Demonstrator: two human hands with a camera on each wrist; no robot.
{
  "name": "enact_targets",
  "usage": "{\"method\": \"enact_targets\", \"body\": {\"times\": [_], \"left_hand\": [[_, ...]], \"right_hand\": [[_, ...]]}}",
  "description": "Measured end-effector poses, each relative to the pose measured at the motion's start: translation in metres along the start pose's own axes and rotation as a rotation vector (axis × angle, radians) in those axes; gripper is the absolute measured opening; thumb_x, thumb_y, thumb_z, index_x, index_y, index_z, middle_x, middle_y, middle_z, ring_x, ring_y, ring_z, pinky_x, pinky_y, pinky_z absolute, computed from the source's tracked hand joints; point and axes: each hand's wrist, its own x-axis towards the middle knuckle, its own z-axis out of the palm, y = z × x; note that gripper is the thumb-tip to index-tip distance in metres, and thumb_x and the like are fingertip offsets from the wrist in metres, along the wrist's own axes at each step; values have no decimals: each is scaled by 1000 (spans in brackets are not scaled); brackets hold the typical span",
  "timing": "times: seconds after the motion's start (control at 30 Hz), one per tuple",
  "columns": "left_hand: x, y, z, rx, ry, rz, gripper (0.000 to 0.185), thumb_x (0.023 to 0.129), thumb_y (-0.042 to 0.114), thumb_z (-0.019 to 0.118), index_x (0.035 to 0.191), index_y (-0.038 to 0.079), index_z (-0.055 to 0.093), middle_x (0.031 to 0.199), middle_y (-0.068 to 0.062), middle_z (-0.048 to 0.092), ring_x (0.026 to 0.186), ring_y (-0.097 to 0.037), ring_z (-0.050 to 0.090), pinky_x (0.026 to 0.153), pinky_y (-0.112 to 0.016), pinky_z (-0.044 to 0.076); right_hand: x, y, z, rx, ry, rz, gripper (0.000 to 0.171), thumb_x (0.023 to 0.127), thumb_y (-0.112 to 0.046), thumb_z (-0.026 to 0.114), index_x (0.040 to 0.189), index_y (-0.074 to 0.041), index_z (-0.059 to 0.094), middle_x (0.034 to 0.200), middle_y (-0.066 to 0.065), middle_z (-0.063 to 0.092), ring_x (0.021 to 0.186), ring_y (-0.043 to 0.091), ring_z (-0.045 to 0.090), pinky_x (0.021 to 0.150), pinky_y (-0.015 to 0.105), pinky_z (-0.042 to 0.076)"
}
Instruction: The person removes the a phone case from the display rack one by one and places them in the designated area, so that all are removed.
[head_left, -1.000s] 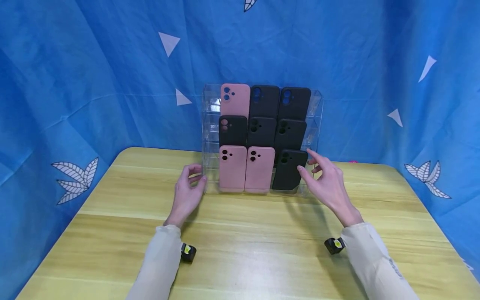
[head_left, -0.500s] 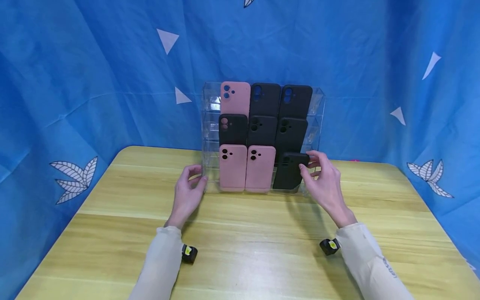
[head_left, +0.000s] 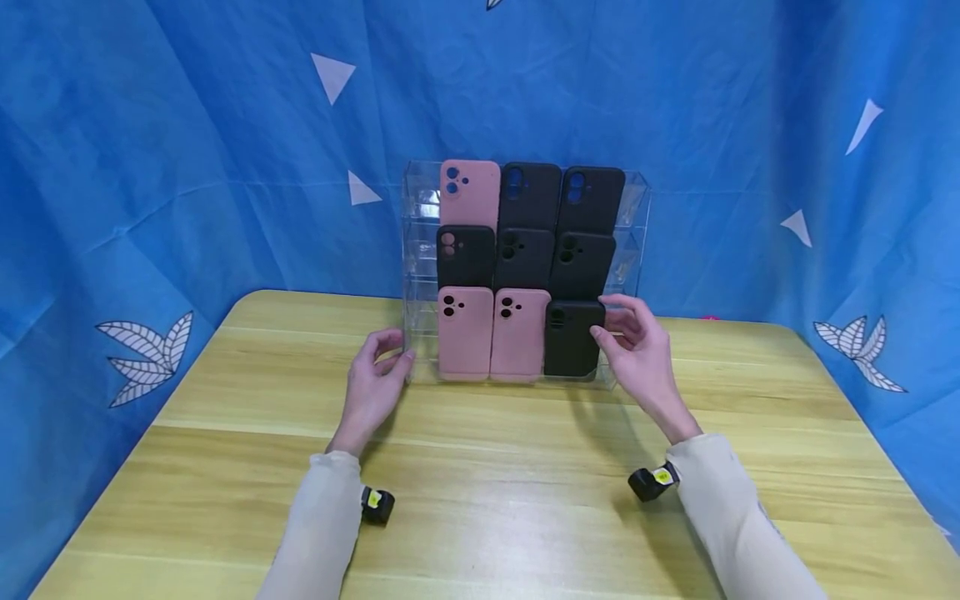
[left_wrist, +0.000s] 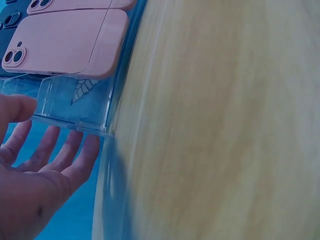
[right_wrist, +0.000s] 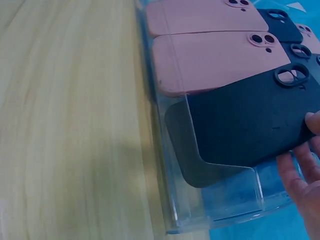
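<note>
A clear tiered rack (head_left: 414, 275) holds several pink and black phone cases in three rows of three. My right hand (head_left: 636, 354) pinches the black phone case (head_left: 573, 342) at the bottom right by its upper right edge, thumb in front. In the right wrist view that case (right_wrist: 245, 120) sits tilted, its lower end behind the clear front lip, beside a pink case (right_wrist: 215, 62). My left hand (head_left: 377, 379) is at the rack's left side, with loosely extended fingers (left_wrist: 82, 160) right at the side wall and the thumb near the front edge.
The rack stands near the back edge of a wooden table (head_left: 480, 517), close to a blue patterned curtain (head_left: 225, 125). Above the bottom row are a black case (head_left: 581, 267) and, in the top row, a pink case (head_left: 472, 196). Small cameras sit on both wrists.
My right hand has taken hold of the bottom right black case and moved it slightly left, making it more upright beside the pink one. The left hand has stayed at the rack's side.
</note>
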Motion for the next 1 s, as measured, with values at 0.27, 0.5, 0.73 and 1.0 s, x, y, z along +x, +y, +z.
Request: {"method": "enact_targets", "body": {"times": [0.27,0.5,0.73,1.0], "left_hand": [[-2,2,-2,13,-5,-18,41,101,15,62,140,6,51,143,-16,55,132,-34,58,113,-44,49],[-3,0,-3,9,-11,-28,40,101,14,62,139,6,51,143,-16,55,131,-37,60,112,-46,50],[-2,0,-2,1,-18,-20,39,101,12,62,138,7,52,142,-17,55,130,-39,60,111,-46,50],[0,1,-2,4,-21,-26,40,100,13,63,138,8,51,142,-17,56,130,-39,61,109,-48,52]], "right_hand": [[10,-4,-2,105,8,56,39,96,2,67,133,-5,59,96,-10,68,90,8,67,83,14,58],[21,-17,-3,186,49,33,41,93,7,67,131,-6,62,95,-5,68,87,4,67,82,14,59],[23,-26,-3,291,29,78,42,91,5,70,130,-10,65,93,-5,69,79,5,71,67,19,61],[16,-23,-1,270,-42,114,43,91,4,70,131,-9,65,92,-6,67,77,4,73,64,22,61]]}}
